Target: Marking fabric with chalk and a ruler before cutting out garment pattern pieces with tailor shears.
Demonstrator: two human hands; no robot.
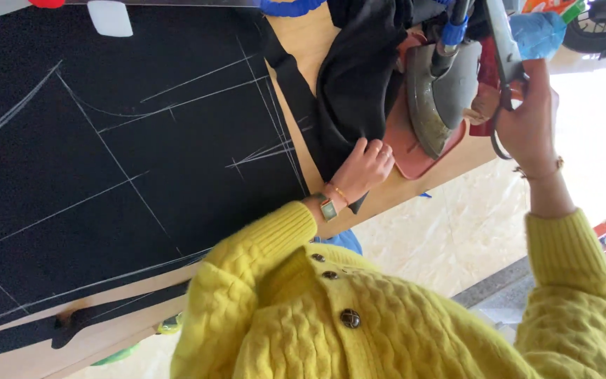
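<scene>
Two hands at one wooden surface (296,42): the left hand (363,167) and the right hand (527,119). One large black cloth sheet marked with white chalk lines (106,154), one bunched black fabric piece (359,77), one long pair of metal scissors (503,56), one grey flat iron (443,91) on one reddish-pink tray (405,151), one square green-faced wristwatch (328,208), three dark round buttons (349,318) on one yellow cable-knit cardigan (401,323).

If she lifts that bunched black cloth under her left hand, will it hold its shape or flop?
Likely floppy: the black cloth already sags in soft folds where it is bunched. It probably drapes off the left hand rather than staying flat. It looks light, and may drag against the iron beside it.
</scene>
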